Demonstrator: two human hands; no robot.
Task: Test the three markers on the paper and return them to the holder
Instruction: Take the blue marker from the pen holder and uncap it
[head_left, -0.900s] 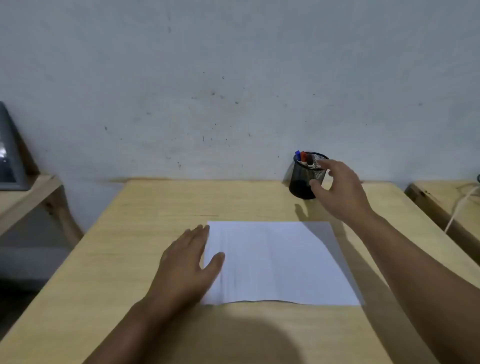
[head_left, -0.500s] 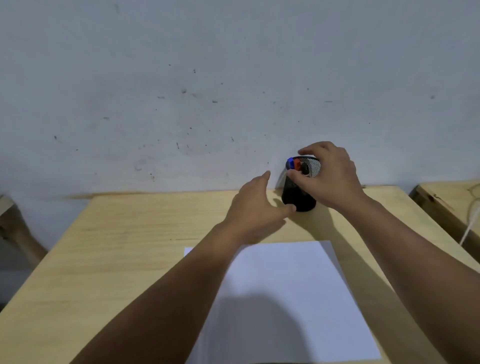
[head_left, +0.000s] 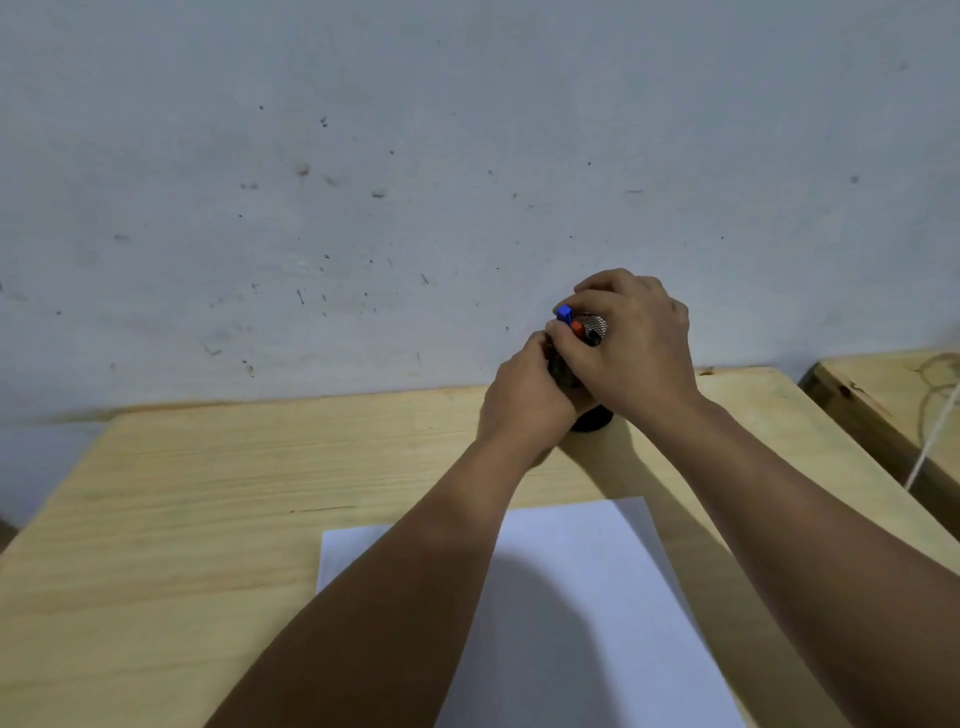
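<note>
Both hands now on the holder (head_left: 592, 332), the black mesh cup at the far edge of the counter (head_left: 218, 499), against the wall. Change from half a second back: the left hand (head_left: 524, 400) was short of the holder with fingers spread, nothing in it; now it's wrapped around the holder's near-left side, grip closed on the mesh body. Before that it was flat on the paper (head_left: 571, 597), so it has left the sheet entirely. The right hand (head_left: 631, 348) was already at the rim and has settled lower over the top, fingers curled down on the marker caps. Its grip looks pinched onto the markers near the blue cap (head_left: 564, 314), thumb side just beside the red cap (head_left: 576, 327), but I can't tell which marker it actually has, the fingers cover the contact. Third marker's cap is hidden or a dark blur next to the red one, can't confirm. All markers look seated in the holder, none out yet. Paper lies on the near side of the holder, well apart from it, unmarked, partly under the forearms and their shadow, no longer pinned. My read: left hand is bracing the holder so the first pull doesn't tip or drag it. Task is at step one, zero of three tested. Risk I'd flag: unpinned sheet may slide when the first stroke lands.
</note>
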